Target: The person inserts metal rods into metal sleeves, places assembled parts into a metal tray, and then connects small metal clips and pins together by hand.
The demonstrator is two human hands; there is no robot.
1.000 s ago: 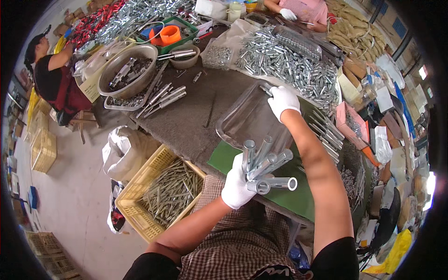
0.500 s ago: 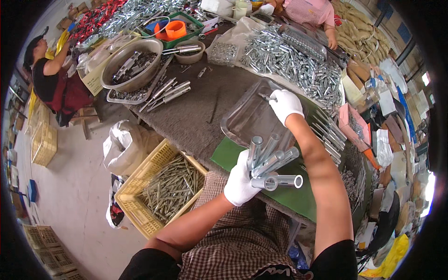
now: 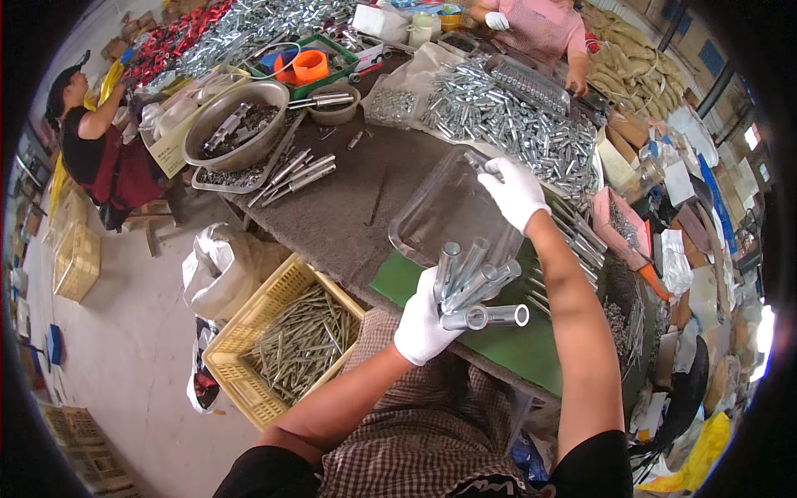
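Note:
My left hand (image 3: 422, 325), in a white glove, grips a bundle of several short metal tubes (image 3: 475, 285) above the green mat (image 3: 531, 344). My right hand (image 3: 515, 191), also gloved, reaches forward over a clear plastic tray (image 3: 440, 217) and pinches one metal piece at the edge of a large heap of silver tubes (image 3: 515, 124). The tray lies on the dark table top (image 3: 349, 207) between my hands.
A yellow crate of long bolts (image 3: 286, 340) and a white sack (image 3: 217, 270) stand on the floor at left. A metal bowl (image 3: 237, 124) and loose bolts (image 3: 295, 174) lie on the table. One person sits at far left (image 3: 91, 141), another across the table (image 3: 540, 25).
My right hand has shifted slightly along the heap's edge. My left hand keeps the tube bundle in nearly the same place.

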